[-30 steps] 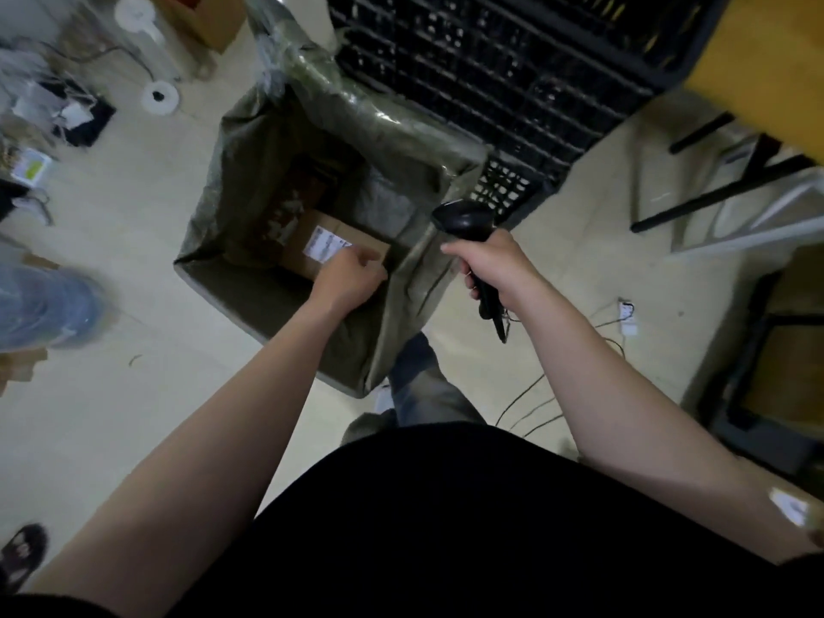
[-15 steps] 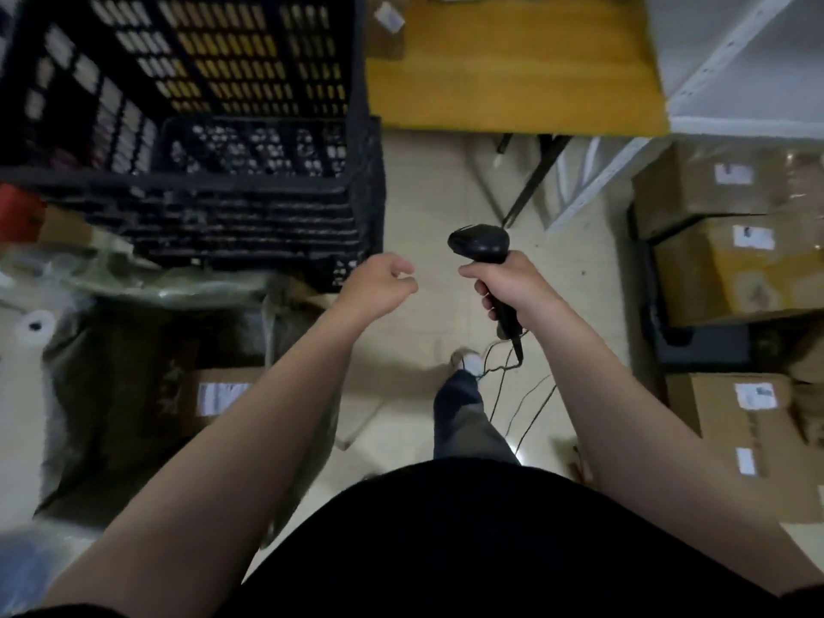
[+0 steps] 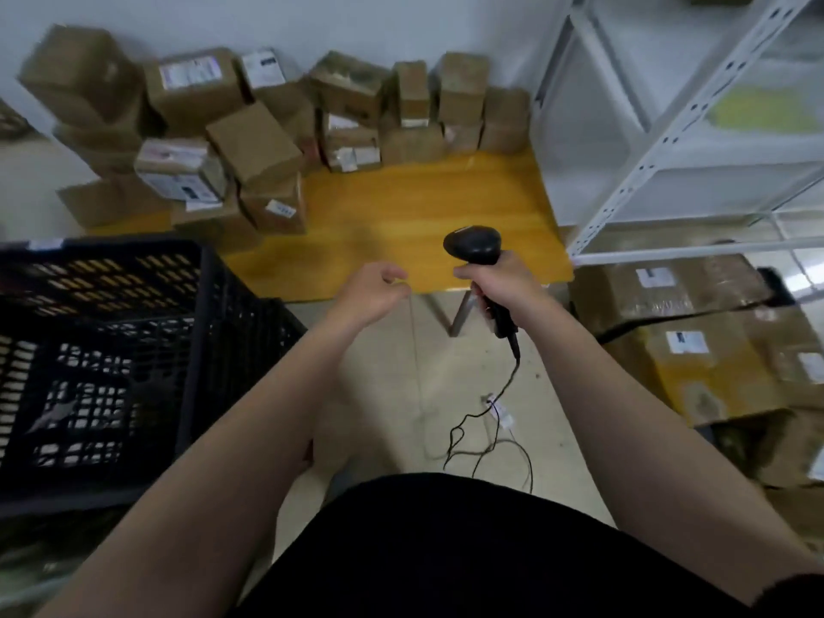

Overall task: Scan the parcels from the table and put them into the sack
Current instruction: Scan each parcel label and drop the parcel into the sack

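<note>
Several brown cardboard parcels with white labels are piled along the back and left of the yellow table. My right hand grips the handle of a black barcode scanner, held over the table's near edge with its cable hanging to the floor. My left hand hovers at the table's near edge, fingers loosely curled, holding nothing. A sliver of the green sack shows at the bottom left corner.
A black plastic crate stands to my left, between me and the sack. More cardboard boxes are stacked on the floor at the right, below a white metal shelf rack. The scanner cable trails across the floor.
My view has swung from the sack up to the table. My left hand let go of a parcel in the sack and came up holding nothing. The scanner stayed in my right hand.
</note>
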